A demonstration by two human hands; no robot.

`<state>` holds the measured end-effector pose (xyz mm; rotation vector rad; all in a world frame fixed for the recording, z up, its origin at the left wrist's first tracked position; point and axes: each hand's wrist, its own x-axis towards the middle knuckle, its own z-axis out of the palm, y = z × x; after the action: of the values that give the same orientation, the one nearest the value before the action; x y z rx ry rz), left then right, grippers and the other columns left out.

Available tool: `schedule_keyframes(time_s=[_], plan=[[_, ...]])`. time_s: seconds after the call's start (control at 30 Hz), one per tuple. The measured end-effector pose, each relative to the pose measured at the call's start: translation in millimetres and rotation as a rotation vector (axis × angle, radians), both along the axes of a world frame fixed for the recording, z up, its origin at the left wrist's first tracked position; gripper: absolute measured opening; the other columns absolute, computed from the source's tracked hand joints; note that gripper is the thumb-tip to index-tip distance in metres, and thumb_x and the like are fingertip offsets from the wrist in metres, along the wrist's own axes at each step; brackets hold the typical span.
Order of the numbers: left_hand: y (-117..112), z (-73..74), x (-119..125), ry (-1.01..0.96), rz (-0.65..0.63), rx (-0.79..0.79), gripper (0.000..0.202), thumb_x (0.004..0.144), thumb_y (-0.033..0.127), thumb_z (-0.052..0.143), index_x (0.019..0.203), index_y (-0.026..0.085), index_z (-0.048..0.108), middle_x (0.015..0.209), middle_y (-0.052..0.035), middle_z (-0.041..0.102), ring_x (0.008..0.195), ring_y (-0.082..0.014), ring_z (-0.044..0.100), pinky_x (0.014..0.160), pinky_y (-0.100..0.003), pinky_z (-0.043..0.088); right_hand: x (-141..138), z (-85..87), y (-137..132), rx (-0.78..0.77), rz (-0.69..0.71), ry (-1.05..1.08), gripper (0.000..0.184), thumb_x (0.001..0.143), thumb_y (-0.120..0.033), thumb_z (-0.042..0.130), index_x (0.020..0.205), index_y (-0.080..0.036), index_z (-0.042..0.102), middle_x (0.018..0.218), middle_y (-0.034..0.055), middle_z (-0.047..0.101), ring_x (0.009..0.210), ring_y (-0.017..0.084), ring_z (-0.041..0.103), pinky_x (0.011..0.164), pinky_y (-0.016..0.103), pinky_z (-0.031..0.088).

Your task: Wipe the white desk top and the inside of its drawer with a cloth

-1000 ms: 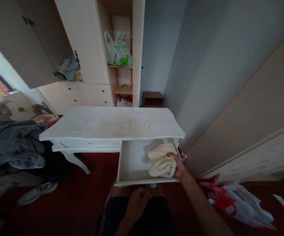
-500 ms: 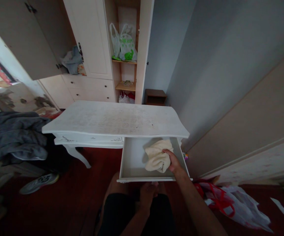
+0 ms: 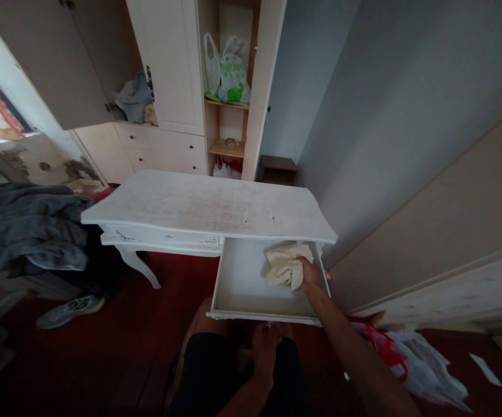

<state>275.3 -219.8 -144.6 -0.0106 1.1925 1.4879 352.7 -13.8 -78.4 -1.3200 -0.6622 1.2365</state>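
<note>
A cream cloth (image 3: 283,269) is bunched up inside the pulled-out drawer (image 3: 237,284) of a white table (image 3: 181,202). My right hand (image 3: 309,273) is closed on the cloth's right edge, over the drawer's right half. Below the drawer front, my left hand (image 3: 266,341) rests above my lap with its fingers curled. Something small and pale shows at those fingers, too dim to name.
A wardrobe (image 3: 168,63) with open doors stands behind the table, plastic bags (image 3: 233,75) on its shelf. Grey clothing (image 3: 29,226) lies at left above a shoe (image 3: 70,311). Bags (image 3: 428,365) lie on the floor at right.
My right hand has moved the cloth a little toward the back right of the drawer, and the cloth's folds have changed. My left hand stays low. The view has shifted slightly.
</note>
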Motion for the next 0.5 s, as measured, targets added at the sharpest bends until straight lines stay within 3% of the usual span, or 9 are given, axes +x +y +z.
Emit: schedule_keyframes(time_s=[0.2,0.33,0.5], plan=[[7,5.3,7,-0.037,-0.044,-0.014,0.054,0.037,0.048,0.094,0.069,0.015,0.066,0.067,-0.0036,0.069,0.061,-0.0148,0.066,0.061,-0.026,0.056,-3,-6.0,5,0.129,-0.175,-0.242,0.033,0.059,-0.027,0.071,0.090,-0.020,0.064,0.095,0.0052,0.073,0.082,0.020,0.068,0.070,0.028,0.057],[9,6.7,5,-0.034,-0.064,-0.041,0.048,0.038,0.042,0.093,0.064,0.015,0.064,0.063,-0.0041,0.068,0.059,-0.0149,0.065,0.059,-0.025,0.055,-8,-3.9,21,0.149,-0.131,-0.437,0.033,0.067,-0.029,0.063,0.098,-0.018,0.064,0.109,0.0107,0.071,0.094,0.022,0.067,0.085,0.032,0.055],[7,5.6,-5,0.046,-0.183,-0.066,0.050,0.043,0.047,0.090,0.071,0.013,0.067,0.066,-0.0062,0.070,0.061,-0.0153,0.065,0.054,-0.023,0.052,-26,-6.2,48,0.087,-0.085,-0.569,0.043,0.073,-0.038,0.058,0.110,-0.014,0.059,0.115,0.0175,0.068,0.102,0.027,0.065,0.090,0.042,0.053]])
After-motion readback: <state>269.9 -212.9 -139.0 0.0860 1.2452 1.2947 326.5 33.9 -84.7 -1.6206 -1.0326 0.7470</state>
